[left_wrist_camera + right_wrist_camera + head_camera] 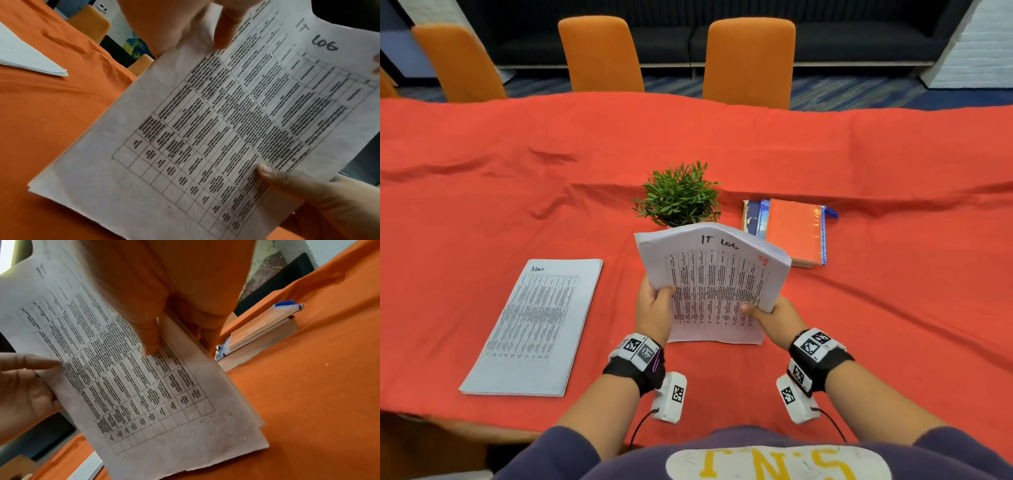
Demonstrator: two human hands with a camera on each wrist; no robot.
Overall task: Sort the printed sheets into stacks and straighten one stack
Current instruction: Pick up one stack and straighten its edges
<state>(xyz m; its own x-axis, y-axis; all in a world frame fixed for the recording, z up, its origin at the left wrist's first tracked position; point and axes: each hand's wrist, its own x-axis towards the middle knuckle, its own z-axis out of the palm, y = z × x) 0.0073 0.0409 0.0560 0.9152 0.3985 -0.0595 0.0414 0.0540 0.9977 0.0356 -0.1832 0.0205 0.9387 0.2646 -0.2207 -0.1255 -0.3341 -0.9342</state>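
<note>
A stack of printed sheets headed "IT LOG" (717,284) stands on its lower edge on the red tablecloth, its top curling towards me. My left hand (654,310) grips its left side, thumb on the front page. My right hand (774,317) grips the right side, thumb on the print. The same stack (216,129) fills the left wrist view, and in the right wrist view the stack (133,378) has slightly uneven lower edges. A second stack headed "Admin" (534,327) lies flat at the left.
A small green potted plant (679,197) stands just behind the held stack. Books with an orange cover (791,231) lie at the right rear. Orange chairs (750,61) line the table's far side. The cloth (893,308) is wrinkled.
</note>
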